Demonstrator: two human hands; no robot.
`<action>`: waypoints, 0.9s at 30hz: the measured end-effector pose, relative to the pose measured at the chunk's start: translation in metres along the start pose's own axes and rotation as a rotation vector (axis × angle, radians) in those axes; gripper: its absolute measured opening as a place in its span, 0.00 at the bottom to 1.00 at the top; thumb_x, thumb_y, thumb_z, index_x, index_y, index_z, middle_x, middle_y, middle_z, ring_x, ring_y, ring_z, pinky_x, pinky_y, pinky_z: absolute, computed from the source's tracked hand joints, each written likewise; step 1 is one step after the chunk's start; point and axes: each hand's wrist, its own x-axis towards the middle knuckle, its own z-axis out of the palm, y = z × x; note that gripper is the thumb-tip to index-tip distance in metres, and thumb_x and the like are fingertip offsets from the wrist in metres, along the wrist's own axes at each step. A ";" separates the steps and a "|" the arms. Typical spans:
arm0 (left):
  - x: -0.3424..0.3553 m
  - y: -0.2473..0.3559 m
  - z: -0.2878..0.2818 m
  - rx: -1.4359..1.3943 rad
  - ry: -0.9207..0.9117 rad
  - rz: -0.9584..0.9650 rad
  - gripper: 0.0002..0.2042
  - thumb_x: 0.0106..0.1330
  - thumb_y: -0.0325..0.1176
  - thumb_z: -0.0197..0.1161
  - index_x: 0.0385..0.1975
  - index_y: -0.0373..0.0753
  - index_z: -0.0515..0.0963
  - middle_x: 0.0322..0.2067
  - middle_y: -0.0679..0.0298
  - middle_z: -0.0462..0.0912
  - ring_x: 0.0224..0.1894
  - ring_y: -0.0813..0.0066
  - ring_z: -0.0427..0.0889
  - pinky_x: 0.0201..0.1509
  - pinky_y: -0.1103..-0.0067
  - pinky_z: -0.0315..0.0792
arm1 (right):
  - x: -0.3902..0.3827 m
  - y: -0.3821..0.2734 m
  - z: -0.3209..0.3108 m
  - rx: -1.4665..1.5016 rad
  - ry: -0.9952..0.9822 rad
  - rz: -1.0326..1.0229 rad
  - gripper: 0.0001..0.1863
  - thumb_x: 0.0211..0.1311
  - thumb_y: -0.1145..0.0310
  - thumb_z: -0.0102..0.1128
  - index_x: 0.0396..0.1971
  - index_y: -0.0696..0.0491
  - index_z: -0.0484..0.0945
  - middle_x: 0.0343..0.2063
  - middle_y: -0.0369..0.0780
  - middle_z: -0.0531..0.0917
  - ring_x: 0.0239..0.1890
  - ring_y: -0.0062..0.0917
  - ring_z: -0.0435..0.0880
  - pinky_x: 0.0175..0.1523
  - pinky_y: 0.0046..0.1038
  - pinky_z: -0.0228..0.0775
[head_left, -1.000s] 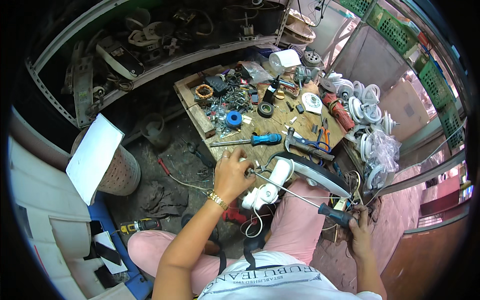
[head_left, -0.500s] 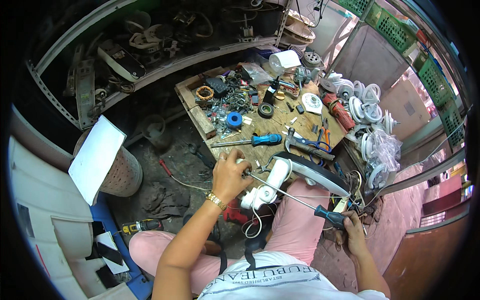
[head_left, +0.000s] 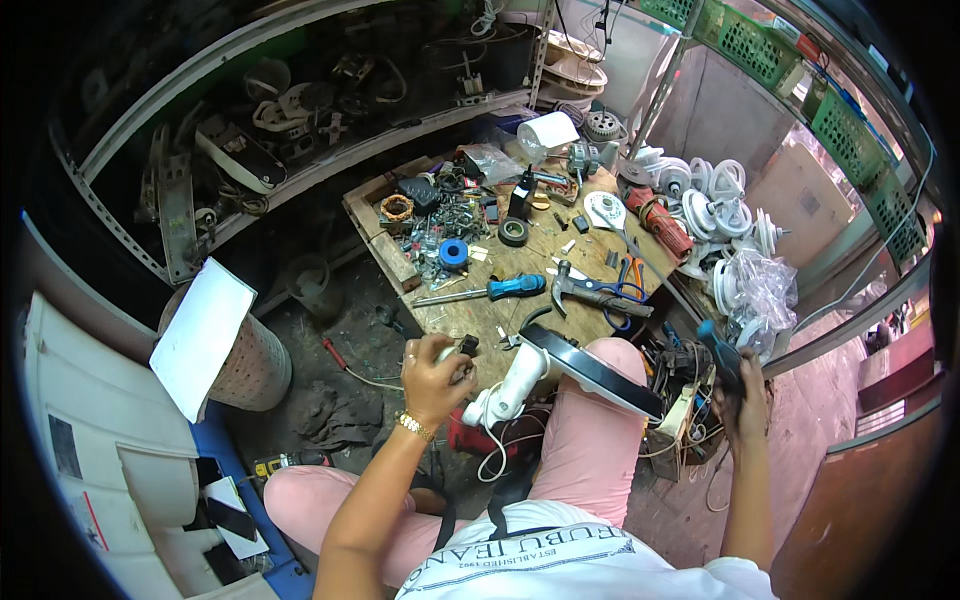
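My right hand (head_left: 745, 405) grips the dark blue handle of a long screwdriver (head_left: 722, 355), raised to the right of my knee. Its shaft slants up and left over the workbench edge. Fingers curled, my left hand (head_left: 437, 388) is closed at the near edge of the bench. A small dark part (head_left: 467, 345) shows at its fingertips; what it holds is mostly hidden. Beside it, a white appliance (head_left: 512, 388) with a tubular neck, a cord and a long black-topped base (head_left: 592, 370) rests across my right thigh.
On the wooden bench (head_left: 480, 320) lie another blue screwdriver (head_left: 515, 287), a hammer (head_left: 600, 295), scissors (head_left: 632, 280), tape rolls and loose small parts. White plastic fan parts (head_left: 720, 200) are heaped at the right. A perforated bin (head_left: 262, 360) stands left, a drill (head_left: 290, 463) below it.
My right hand has swung the screwdriver up and away from the left hand, its shaft now pointing over the bench. My left hand has shifted slightly left and down.
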 end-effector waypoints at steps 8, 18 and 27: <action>-0.014 0.015 0.004 0.017 0.261 0.235 0.13 0.33 0.34 0.78 0.21 0.53 0.81 0.38 0.68 0.74 0.40 0.63 0.72 0.40 0.69 0.71 | 0.065 0.129 -0.019 -0.190 -0.080 0.015 0.11 0.69 0.58 0.51 0.45 0.46 0.68 0.28 0.32 0.73 0.20 0.13 0.69 0.24 0.15 0.63; -0.041 0.015 0.039 -0.082 0.261 0.323 0.18 0.33 0.36 0.78 0.27 0.52 0.79 0.39 0.64 0.66 0.41 0.61 0.71 0.43 0.67 0.69 | 0.081 0.153 -0.007 -0.338 -0.150 -0.103 0.10 0.67 0.71 0.53 0.46 0.51 0.68 0.29 0.33 0.74 0.19 0.12 0.72 0.23 0.15 0.65; -0.053 0.015 0.064 -0.332 0.554 -0.263 0.38 0.55 0.64 0.54 0.52 0.35 0.61 0.48 0.54 0.62 0.54 0.60 0.63 0.61 0.65 0.58 | 0.083 0.158 -0.004 -0.458 -0.145 -0.083 0.11 0.67 0.71 0.53 0.47 0.54 0.69 0.35 0.36 0.76 0.30 0.16 0.73 0.36 0.19 0.66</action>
